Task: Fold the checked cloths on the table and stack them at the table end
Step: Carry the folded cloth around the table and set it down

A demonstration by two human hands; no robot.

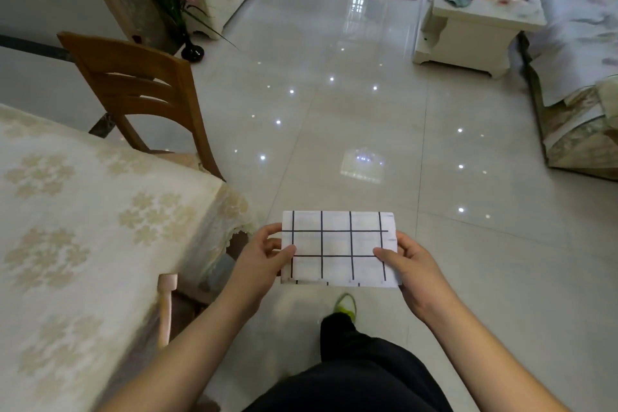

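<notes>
A folded white cloth with a black check pattern (337, 246) is held flat in the air over the floor, to the right of the table's corner. My left hand (266, 256) pinches its left edge, thumb on top. My right hand (406, 266) pinches its right edge the same way. The table (83, 211), covered with a cream floral tablecloth, fills the left side; no other checked cloth shows on the part of it in view.
A wooden chair (140, 90) stands at the table's far side. A pale chair back (166, 304) sticks up beside the table's near edge. Glossy tiled floor (351, 110) stretches ahead. A white coffee table (478, 10) and a sofa (582, 43) are at the right.
</notes>
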